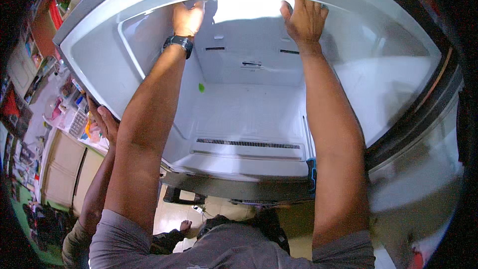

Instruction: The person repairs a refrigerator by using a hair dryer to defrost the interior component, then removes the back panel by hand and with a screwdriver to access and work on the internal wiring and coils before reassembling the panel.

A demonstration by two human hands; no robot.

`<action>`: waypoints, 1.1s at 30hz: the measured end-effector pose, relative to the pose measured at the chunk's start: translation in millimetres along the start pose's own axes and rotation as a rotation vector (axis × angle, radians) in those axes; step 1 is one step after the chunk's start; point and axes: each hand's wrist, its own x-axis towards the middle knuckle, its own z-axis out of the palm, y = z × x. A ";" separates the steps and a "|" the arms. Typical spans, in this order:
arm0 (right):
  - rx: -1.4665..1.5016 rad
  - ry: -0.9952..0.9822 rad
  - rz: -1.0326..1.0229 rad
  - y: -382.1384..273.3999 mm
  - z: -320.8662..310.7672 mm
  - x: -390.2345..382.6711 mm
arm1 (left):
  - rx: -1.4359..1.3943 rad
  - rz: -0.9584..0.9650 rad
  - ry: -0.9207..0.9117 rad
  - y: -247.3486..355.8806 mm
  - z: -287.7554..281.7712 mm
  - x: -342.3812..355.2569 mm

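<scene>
Both my arms reach into the white-lined compartment of a refrigerator (239, 109). A bright lit panel (244, 9) glows at its top, washed out by glare. My left hand (188, 19), with a dark watch (179, 45) on its wrist, is up at the panel's left end. Glare and the compartment's edge hide most of its fingers. At the panel's right end is my right hand (304, 22), its thumb apart from the raised fingers, whose tips meet the upper edge. Whether either hand grips anything there does not show.
Another person's hand (107, 124) rests by the refrigerator's left edge. Low inside runs a slotted vent (246, 143); a green spot (201, 87) marks the inner wall. A blue-edged piece (311, 174) sits beside my right forearm. Cluttered counter (62, 104) at left.
</scene>
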 end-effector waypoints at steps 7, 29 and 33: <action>0.005 -0.029 0.038 0.6 -1.0 4.5 | 0.045 0.040 -0.026 6.7 1.9 -1.8; 0.450 0.218 0.681 -26.5 27.0 -32.0 | 0.122 -0.003 -0.192 14.8 -3.0 -3.3; 0.372 0.208 0.580 -22.2 32.3 -40.5 | 0.018 0.100 -0.064 13.4 1.0 -4.0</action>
